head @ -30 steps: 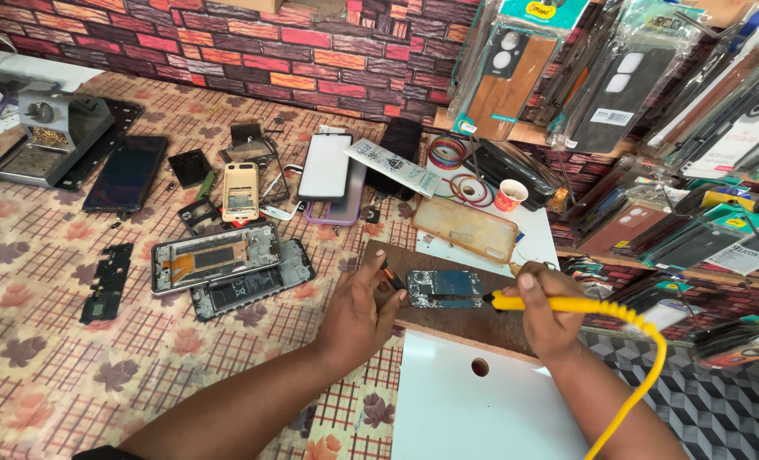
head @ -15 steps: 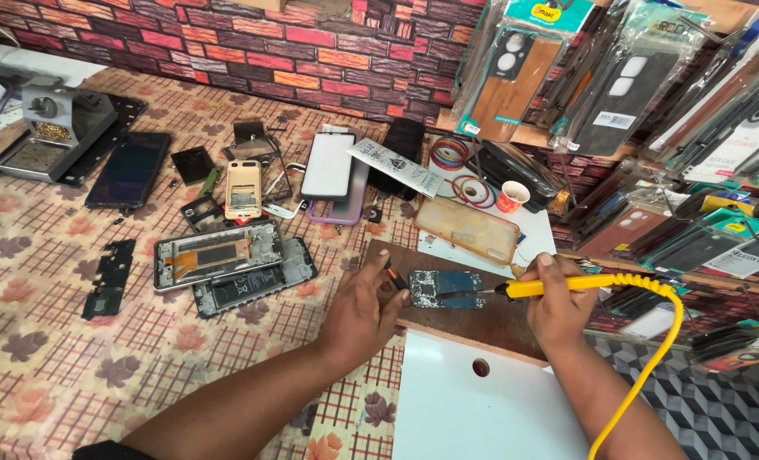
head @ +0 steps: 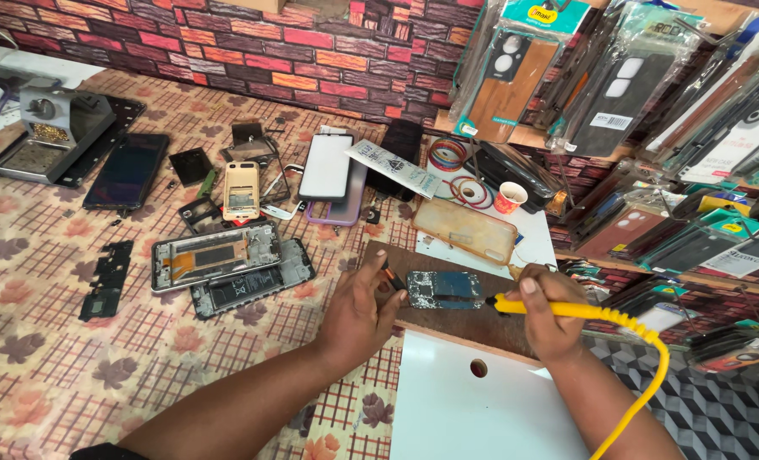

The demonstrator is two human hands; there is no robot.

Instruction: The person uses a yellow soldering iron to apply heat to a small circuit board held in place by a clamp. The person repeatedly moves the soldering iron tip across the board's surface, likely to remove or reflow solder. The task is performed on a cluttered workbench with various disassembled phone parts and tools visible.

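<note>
- Right now I see my right hand (head: 550, 311), lower right of centre in the frame, wrapped around the yellow-handled soldering iron with its coiled yellow cord (head: 567, 308); the dark tip points left and rests on or just above the small blue-green circuit board (head: 446, 290).
- That board lies flat on a dark brown wooden slab (head: 482, 319), just right of the frame's centre, between my two hands.
- My left hand (head: 358, 311) sits at the slab's left edge, fingers pinched narrow on a small dark tool with an orange band (head: 391, 278), its end just beside the board's left side. What kind of tool it is I cannot tell.
- Below the slab lies a white panel with a round hole (head: 473, 400), reaching to the bottom edge.
- Left of centre, two opened phone frames (head: 226, 264) lie side by side on the checked, leaf-patterned worktop (head: 56, 324), well apart from my hands.
- Further up: a dark phone screen (head: 128, 169) at upper left, a grey metal soldering stand (head: 56, 123) beside it, and a white-backed phone in a clear purple case (head: 328, 175) at upper centre.
- A clear orange-tinted phone cover (head: 465, 230) lies just above the slab, with a small red paper cup (head: 509, 198) behind it.
- Packaged phone cases (head: 618, 94) hang across the upper right.
</note>
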